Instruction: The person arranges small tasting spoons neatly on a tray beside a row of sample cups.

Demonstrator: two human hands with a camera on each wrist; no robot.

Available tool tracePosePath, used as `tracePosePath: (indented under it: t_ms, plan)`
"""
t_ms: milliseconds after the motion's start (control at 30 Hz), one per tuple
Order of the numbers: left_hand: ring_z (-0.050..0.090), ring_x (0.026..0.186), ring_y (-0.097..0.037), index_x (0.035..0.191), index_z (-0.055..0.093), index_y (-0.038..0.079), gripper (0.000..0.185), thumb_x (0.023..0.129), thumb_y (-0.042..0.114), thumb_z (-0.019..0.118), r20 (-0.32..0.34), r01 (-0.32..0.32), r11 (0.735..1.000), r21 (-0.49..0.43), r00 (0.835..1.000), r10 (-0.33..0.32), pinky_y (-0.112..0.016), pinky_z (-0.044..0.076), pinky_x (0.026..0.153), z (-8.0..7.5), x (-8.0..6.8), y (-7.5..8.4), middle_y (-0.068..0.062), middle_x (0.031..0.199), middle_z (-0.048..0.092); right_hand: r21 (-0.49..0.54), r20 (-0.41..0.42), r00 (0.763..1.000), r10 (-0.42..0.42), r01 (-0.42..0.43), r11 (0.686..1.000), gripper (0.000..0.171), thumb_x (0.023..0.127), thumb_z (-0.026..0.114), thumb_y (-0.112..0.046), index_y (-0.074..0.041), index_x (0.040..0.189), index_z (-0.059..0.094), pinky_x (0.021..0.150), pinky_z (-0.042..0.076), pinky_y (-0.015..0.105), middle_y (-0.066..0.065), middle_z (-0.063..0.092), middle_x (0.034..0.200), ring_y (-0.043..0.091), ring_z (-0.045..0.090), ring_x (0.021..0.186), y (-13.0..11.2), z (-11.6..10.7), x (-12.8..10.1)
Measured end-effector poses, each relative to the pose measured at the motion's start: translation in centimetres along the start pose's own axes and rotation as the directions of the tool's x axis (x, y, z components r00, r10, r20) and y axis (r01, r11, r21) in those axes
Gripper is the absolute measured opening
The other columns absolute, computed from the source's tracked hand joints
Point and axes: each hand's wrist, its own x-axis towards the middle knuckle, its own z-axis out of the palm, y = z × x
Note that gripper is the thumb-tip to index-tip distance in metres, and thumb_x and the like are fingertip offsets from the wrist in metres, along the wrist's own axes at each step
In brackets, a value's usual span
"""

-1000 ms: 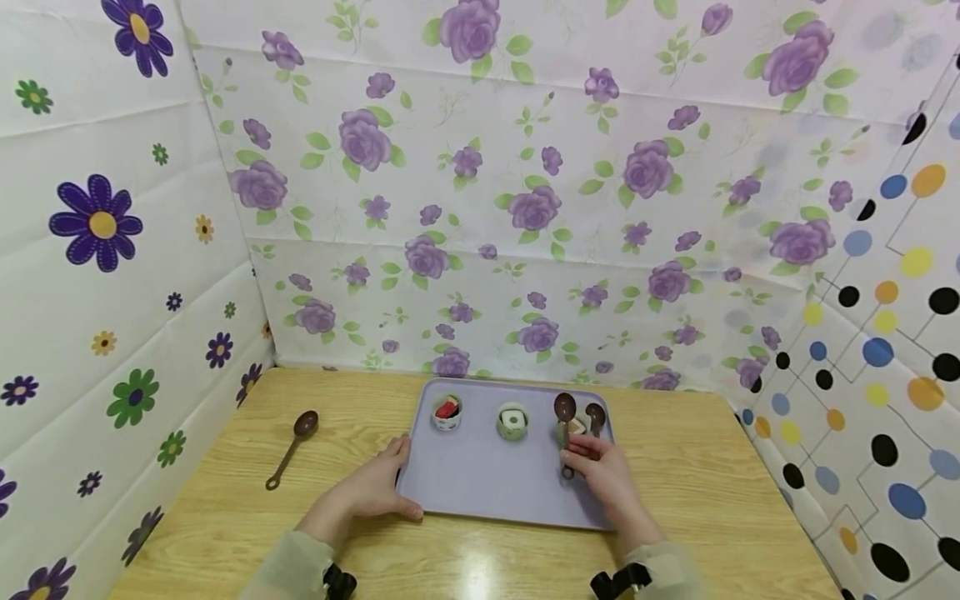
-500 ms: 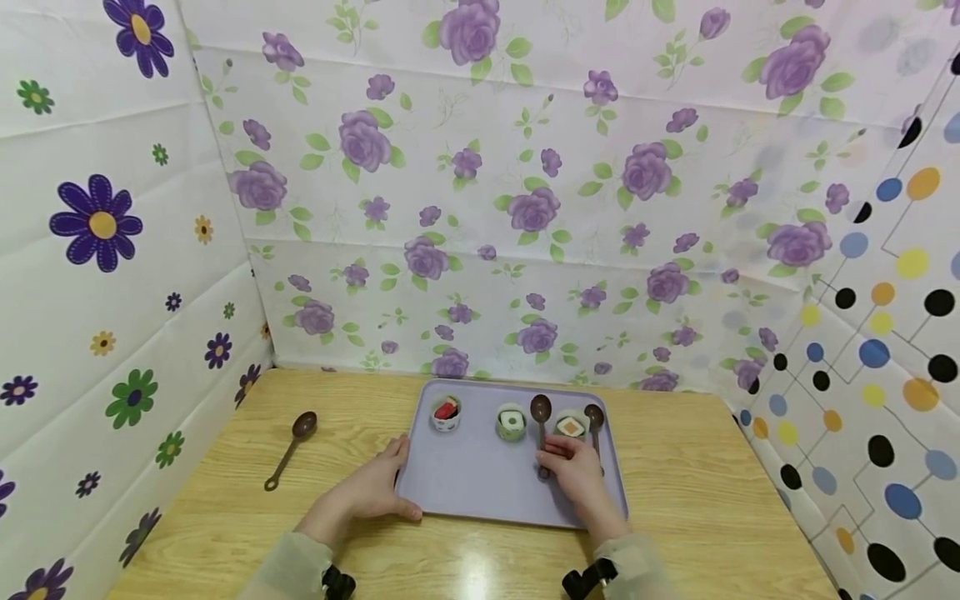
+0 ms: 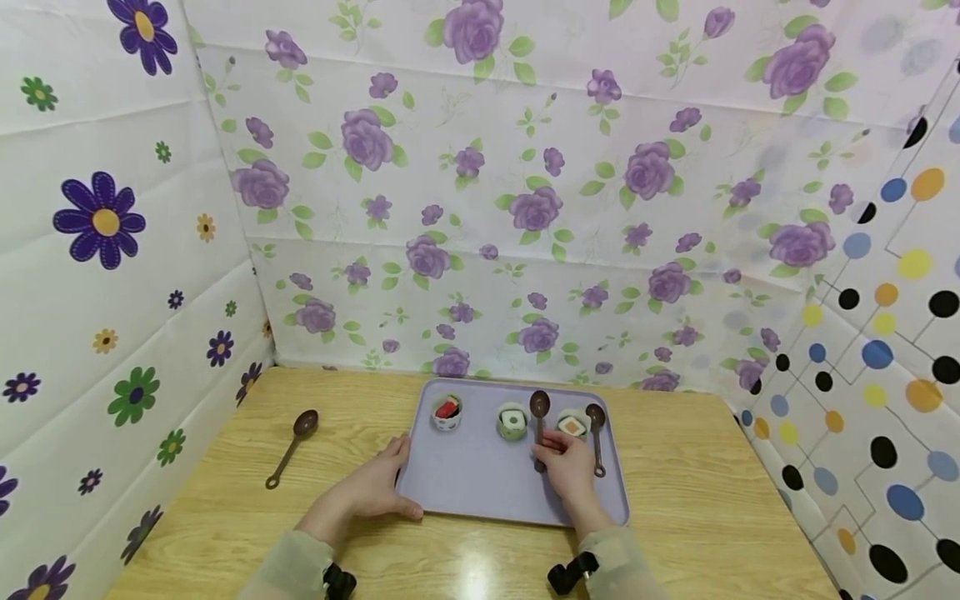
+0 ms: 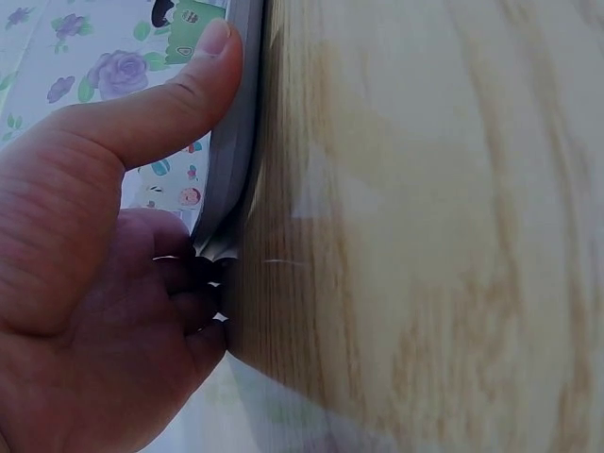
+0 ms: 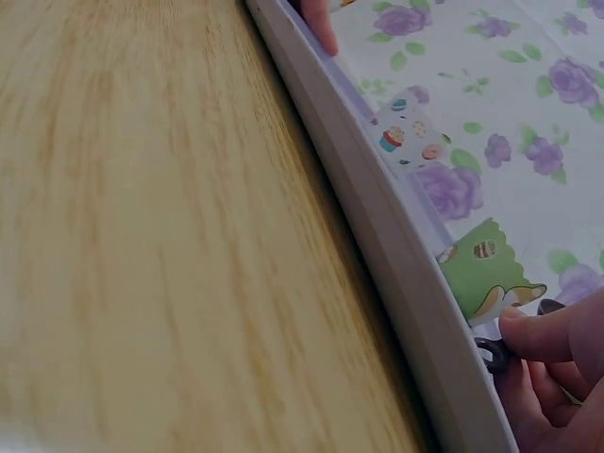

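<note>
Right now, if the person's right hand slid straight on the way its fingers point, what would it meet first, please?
Most likely the small green-rimmed cup on the lilac plastic tray: the right hand, pinching a brown plastic spoon, points up-left towards it. Depth is unclear, so it might slip past.

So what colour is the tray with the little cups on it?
The tray is pale purple, a lilac shade. The head view shows it best.

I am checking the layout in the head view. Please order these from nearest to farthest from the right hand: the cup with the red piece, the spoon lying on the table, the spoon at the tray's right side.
From the right hand:
1. Spoon at the tray's right side, just right of the hand.
2. Cup with the red piece, at the tray's far left.
3. Spoon on the table, off the tray, far left.
</note>
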Motion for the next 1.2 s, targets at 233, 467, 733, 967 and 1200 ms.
tracePosePath:
  t_ms: [233, 467, 733, 967, 1200]
  plan:
    - [0.017, 0.159, -0.051, 0.165, 0.021, -0.012, 0.132, 0.073, 0.041, 0.1, 0.008, 0.005, 1.0, -0.004, 1.0, -0.005, -0.062, 0.022, 0.127, -0.21, -0.03, 0.18, -0.032, 0.173, 0.014, -0.096, -0.041, 0.999, -0.022, 0.018, 0.995, 0.028, 0.088, 0.086, -0.002, 0.003, 0.114, 0.08, 0.072, 0.058, 0.02, 0.012, 0.079, 0.099, 0.023, 0.076, 0.091, -0.06, 0.47, 0.08]
    - [0.016, 0.159, -0.051, 0.164, 0.021, -0.012, 0.132, 0.073, 0.041, 0.1, 0.007, -0.004, 1.0, -0.003, 1.0, 0.004, -0.062, 0.022, 0.126, -0.3, 0.03, 0.2, -0.032, 0.173, 0.014, -0.236, -0.065, 0.995, -0.073, 0.056, 0.97, 0.025, 0.089, 0.086, -0.007, 0.002, 0.112, 0.081, 0.072, 0.06, 0.029, 0.008, 0.079, 0.094, 0.022, 0.073, 0.088, -0.47, 0.7, 0.03]
    - [0.016, 0.159, -0.052, 0.164, 0.021, -0.013, 0.131, 0.074, 0.041, 0.1, 0.009, -0.005, 1.0, 0.003, 1.0, 0.005, -0.062, 0.021, 0.127, -0.29, -0.05, 0.26, -0.032, 0.173, 0.014, -0.313, -0.071, 0.995, -0.075, 0.05, 0.949, 0.018, 0.091, 0.086, -0.013, -0.002, 0.105, 0.083, 0.069, 0.059, 0.033, 0.002, 0.077, 0.087, 0.017, 0.071, 0.081, -0.62, 0.97, 0.04]
    - [0.016, 0.159, -0.052, 0.164, 0.021, -0.013, 0.132, 0.073, 0.042, 0.1, 0.009, -0.006, 1.0, 0.006, 1.0, 0.006, -0.062, 0.021, 0.127, -0.15, 0.03, 0.14, -0.032, 0.173, 0.014, -0.329, -0.054, 0.995, -0.079, 0.057, 0.943, 0.018, 0.091, 0.086, -0.014, -0.002, 0.104, 0.083, 0.07, 0.06, 0.035, 0.002, 0.076, 0.085, 0.018, 0.071, 0.079, -0.74, 0.79, -0.09]
    - [0.015, 0.159, -0.051, 0.164, 0.02, -0.013, 0.133, 0.073, 0.041, 0.1, 0.014, -0.004, 1.0, -0.006, 1.0, 0.004, -0.062, 0.021, 0.127, -0.12, 0.02, 0.18, -0.032, 0.173, 0.013, -0.388, -0.026, 0.994, -0.102, 0.084, 0.918, 0.019, 0.091, 0.086, -0.016, -0.003, 0.104, 0.083, 0.068, 0.058, 0.035, 0.001, 0.075, 0.084, 0.016, 0.068, 0.078, -0.74, 0.26, -0.06]
